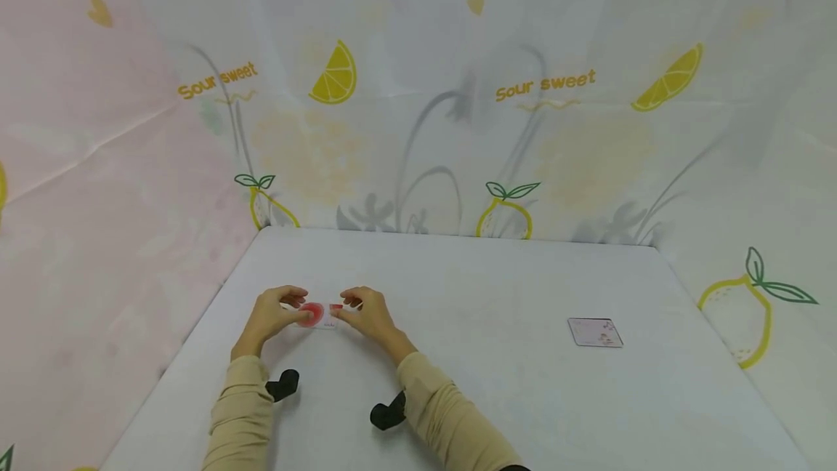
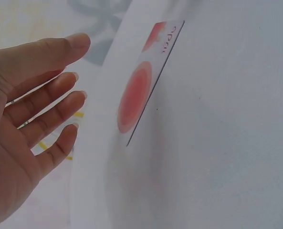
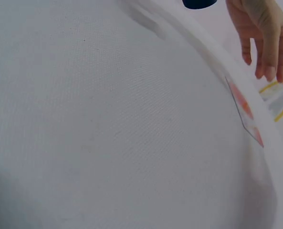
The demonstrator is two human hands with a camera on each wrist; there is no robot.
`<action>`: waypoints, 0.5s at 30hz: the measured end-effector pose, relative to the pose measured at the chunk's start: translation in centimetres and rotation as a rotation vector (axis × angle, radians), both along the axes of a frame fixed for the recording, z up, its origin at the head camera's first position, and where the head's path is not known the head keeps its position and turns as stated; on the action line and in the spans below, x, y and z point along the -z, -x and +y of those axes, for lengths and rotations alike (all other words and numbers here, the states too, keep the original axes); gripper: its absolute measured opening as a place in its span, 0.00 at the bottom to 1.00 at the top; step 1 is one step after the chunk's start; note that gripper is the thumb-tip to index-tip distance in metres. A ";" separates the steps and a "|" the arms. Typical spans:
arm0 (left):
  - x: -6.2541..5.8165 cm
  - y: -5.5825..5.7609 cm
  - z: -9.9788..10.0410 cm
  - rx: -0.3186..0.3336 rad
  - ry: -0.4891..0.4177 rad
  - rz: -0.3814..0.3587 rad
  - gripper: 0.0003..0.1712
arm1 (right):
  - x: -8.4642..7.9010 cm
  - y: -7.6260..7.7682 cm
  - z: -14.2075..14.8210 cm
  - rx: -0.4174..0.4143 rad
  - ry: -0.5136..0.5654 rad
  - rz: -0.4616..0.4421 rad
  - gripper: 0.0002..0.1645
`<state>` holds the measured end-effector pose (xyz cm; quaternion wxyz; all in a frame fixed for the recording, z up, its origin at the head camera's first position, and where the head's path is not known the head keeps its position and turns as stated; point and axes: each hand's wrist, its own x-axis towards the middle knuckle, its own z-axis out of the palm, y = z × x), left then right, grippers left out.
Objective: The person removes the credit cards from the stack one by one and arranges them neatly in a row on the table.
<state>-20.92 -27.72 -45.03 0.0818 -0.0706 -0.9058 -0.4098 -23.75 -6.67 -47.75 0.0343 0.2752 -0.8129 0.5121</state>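
Observation:
A thin white card with a red round print and small lettering lies flat on the white table, left of its middle. Beside its left end is my left hand, thumb and fingers apart. In the left wrist view this hand has loosely bent fingers with nothing between them, and a gap separates it from the card. Over the card's right end hovers my right hand, thumb and fingers parted. The right wrist view cuts it off, showing only fingertips at the right edge.
A second card, pale pink with a dark edge, lies farther right on the table. Black wrist mounts stick out from both sleeves. Behind the table hangs a lemon-printed cloth, and cloth also flanks both sides.

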 end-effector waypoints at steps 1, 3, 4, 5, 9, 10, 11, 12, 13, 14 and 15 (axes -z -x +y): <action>-0.1 0.0 0.1 0.000 -0.003 0.007 0.22 | -0.1 0.0 0.1 -0.003 0.002 0.002 0.20; -0.3 -0.1 0.2 0.003 -0.008 0.016 0.22 | -0.3 0.0 0.3 -0.004 0.010 0.007 0.21; -0.4 -0.1 0.2 0.005 -0.010 0.021 0.22 | -0.3 0.0 0.5 -0.002 0.015 0.010 0.21; -0.5 -0.2 0.3 0.007 -0.012 0.027 0.21 | -0.3 0.1 0.6 0.002 0.017 0.017 0.21; -0.7 -0.2 0.5 0.010 -0.008 0.048 0.21 | -0.5 0.0 1.2 0.004 0.023 0.030 0.20; -0.7 -0.3 0.5 0.008 -0.008 0.048 0.20 | -0.6 0.0 1.3 0.004 0.018 0.034 0.20; -0.8 -0.3 0.6 0.009 -0.007 0.046 0.20 | -0.7 0.0 1.5 0.001 0.015 0.037 0.20; -0.8 -0.3 0.6 0.010 -0.009 0.041 0.21 | -0.8 -0.1 1.6 -0.004 0.016 0.033 0.20; -0.9 -0.3 0.7 0.010 -0.014 0.032 0.21 | -0.9 -0.1 1.8 -0.008 0.016 0.031 0.19; -1.0 -0.4 0.8 0.011 -0.022 0.020 0.21 | -1.0 -0.1 1.9 -0.012 0.014 0.032 0.20; -1.1 -0.4 0.8 0.013 -0.030 0.009 0.22 | -1.1 -0.1 2.1 -0.015 0.015 0.032 0.20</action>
